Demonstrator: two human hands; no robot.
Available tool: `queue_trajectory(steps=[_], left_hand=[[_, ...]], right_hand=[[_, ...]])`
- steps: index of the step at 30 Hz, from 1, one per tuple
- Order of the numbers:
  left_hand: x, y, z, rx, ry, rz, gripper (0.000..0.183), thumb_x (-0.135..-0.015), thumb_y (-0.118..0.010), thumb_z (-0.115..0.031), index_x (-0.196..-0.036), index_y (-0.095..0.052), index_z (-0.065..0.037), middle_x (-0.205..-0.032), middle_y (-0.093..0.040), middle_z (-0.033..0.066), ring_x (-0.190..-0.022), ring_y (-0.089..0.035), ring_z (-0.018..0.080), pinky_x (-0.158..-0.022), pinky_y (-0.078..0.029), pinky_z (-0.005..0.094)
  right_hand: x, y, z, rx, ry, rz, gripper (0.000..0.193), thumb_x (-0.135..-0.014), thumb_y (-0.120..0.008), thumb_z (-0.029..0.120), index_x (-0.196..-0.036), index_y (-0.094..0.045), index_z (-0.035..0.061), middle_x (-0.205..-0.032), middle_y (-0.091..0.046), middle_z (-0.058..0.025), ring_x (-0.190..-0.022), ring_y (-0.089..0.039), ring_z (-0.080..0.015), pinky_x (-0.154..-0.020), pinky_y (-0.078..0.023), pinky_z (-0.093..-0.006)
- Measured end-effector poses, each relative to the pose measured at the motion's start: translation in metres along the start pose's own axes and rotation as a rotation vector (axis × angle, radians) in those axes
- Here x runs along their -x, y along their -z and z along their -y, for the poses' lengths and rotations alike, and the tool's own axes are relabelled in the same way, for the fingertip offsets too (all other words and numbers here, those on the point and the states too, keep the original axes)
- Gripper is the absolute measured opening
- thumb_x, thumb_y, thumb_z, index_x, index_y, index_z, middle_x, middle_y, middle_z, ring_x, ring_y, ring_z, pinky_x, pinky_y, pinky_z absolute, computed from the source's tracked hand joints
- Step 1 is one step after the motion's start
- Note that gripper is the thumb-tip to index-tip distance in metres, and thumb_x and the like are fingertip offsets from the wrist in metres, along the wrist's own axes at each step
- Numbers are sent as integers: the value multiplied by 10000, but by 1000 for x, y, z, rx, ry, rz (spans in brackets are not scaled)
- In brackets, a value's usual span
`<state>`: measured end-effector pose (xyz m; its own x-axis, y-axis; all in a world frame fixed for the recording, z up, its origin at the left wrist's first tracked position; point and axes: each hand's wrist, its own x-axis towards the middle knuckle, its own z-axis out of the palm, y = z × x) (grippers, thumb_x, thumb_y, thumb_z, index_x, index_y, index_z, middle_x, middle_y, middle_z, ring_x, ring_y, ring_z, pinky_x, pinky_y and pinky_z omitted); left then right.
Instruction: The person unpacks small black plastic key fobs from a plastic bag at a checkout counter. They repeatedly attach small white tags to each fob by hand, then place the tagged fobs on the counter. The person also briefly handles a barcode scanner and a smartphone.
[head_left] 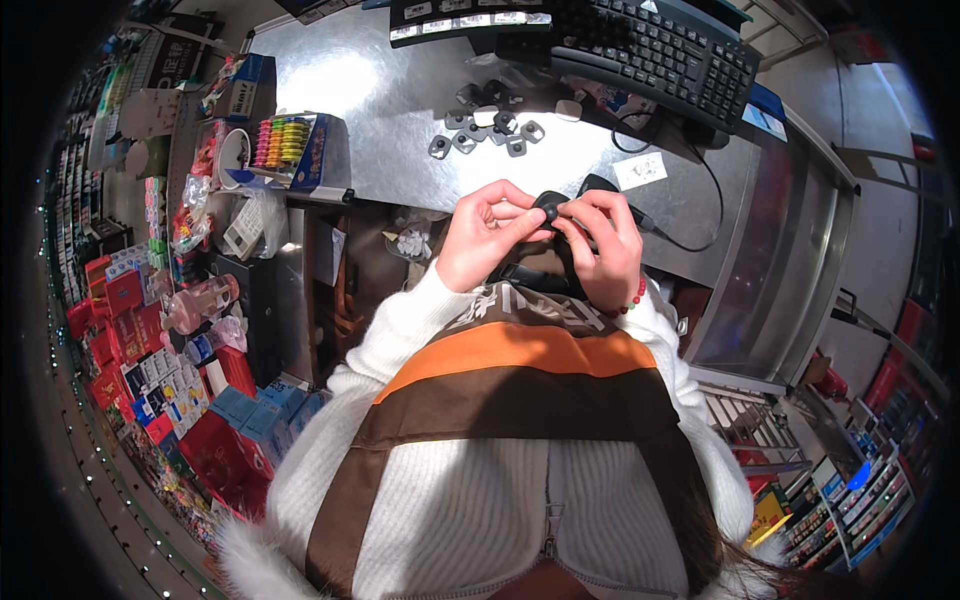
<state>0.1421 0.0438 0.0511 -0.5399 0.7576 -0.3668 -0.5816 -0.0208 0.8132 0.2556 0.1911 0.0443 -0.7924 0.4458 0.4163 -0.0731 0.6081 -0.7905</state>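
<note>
In front of my chest, at the counter's near edge, a small black security tag (549,202) is pinched between both hands. My left hand (485,235) grips it from the left with thumb and fingers. My right hand (606,240), a red bead bracelet at its wrist, closes on it from the right, and its fingertips hide part of the tag. Several similar dark tags (504,122), squarish with round knobs, lie in a loose pile farther up the metal counter (390,150). Just beyond my right fingers is a black corded device (598,186), partly covered by the hand.
A black keyboard (660,60) stands at the back right; a black cable (718,215) loops down from it. A white paper slip (640,171) lies right of my hands. At left stands a display box of colourful rolls (290,145). Red boxes (125,290) crowd the far left.
</note>
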Motion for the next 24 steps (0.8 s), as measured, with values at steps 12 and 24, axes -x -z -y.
queue_trajectory(steps=[12, 24], left_hand=[[0, -6, 0, -47, 6, -71, 118, -946, -684, -48, -996, -604, 24, -957, -727, 128, -842, -708, 137, -763, -603, 249], [-2, -6, 0, -206, 75, -100, 152, -922, -728, -79, -969, -635, 31, -892, -727, 106, -774, -696, 106, -697, -586, 225]], right_hand=[[-6, 9, -1, -36, -33, 87, 174, -802, -738, -3, -950, -650, 24, -927, -640, -115, -801, -637, -286, -714, -508, -372], [-25, 25, -8, 185, 150, 362, 132, -798, -706, 49, -871, -596, 56, -789, -629, -68, -692, -629, -267, -652, -486, -363]])
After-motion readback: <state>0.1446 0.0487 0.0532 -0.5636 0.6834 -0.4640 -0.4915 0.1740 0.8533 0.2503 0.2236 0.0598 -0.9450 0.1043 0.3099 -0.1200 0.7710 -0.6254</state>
